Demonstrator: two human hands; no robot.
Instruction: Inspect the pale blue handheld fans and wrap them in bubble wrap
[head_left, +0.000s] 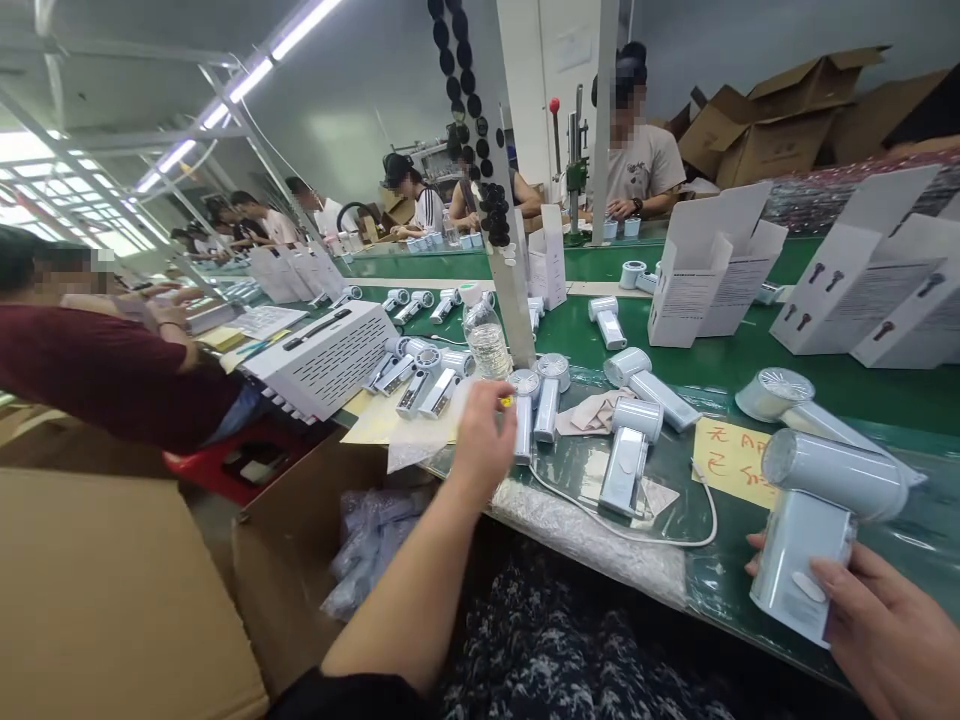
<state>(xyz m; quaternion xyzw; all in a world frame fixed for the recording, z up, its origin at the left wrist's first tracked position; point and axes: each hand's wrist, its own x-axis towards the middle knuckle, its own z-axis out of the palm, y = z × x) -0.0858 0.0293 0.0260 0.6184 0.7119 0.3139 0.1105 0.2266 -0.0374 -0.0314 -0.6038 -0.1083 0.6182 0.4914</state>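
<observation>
Handheld fan (817, 495), pale blue, at near edge of bench (712, 568), held in right hand (889, 610), thumb across handle (784, 555). Probably light, stiff; glossy shell likely slippery. Best hold: handle, below head. Left hand (484, 440) beside other fans (548, 410); grip: cannot tell.

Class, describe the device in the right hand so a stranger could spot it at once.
Find the green workbench, then the yellow handwritten note towards the picture's right. To that note's lower right, the right hand grips a pale, hammer-shaped device. Its neighbours rest on the bench; this one is held up.
</observation>
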